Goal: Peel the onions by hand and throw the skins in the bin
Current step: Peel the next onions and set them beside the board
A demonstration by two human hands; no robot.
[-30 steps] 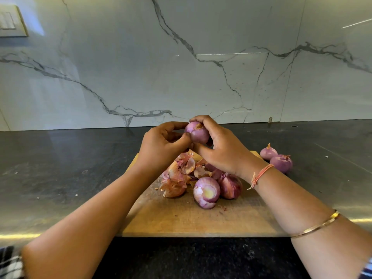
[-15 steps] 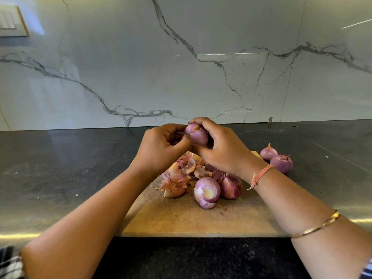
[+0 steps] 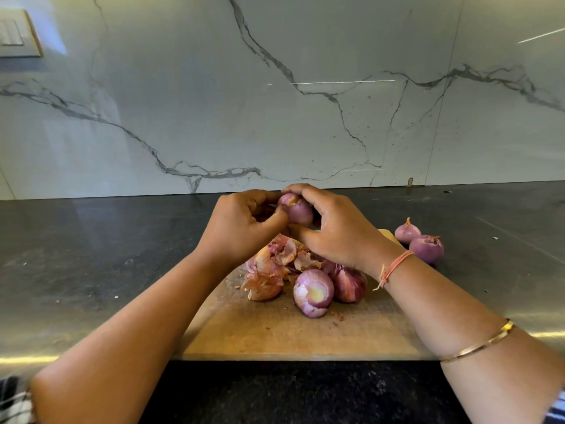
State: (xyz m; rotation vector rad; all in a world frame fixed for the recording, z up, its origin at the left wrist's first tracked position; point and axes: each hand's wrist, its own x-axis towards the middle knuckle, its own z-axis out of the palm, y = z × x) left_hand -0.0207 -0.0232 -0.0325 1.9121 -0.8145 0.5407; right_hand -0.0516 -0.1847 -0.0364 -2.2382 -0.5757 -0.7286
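The onion (image 3: 298, 211) was up in the air over the far end of the board (image 3: 275, 332), gripped between both hands. The right hand (image 3: 336, 231) curled round it from the right, fingers over its top and thumb underneath. The left hand (image 3: 244, 228) pinched at its left side, thumb pressed against it. A scrap of papery skin clung at its crown.

Right below lay a heap of skins (image 3: 275, 258) on the board. Just in front of the heap sat a cut onion (image 3: 313, 292), its pale trimmed end toward the camera. Touching it on the right was a red onion (image 3: 350, 284) with loose skin on it.

The board lay on a dark table (image 3: 91, 255), its near edge at the table's front. Beyond the board's far right corner, a far onion (image 3: 406, 232) and a near onion (image 3: 426, 248), both smooth and purple, sat touching on the table.

A thread (image 3: 394, 267) circled the right wrist, with a bangle (image 3: 477, 341) further up the forearm. Behind stood a veined marble wall (image 3: 305, 102), with a switch plate (image 3: 15, 35) at upper left.
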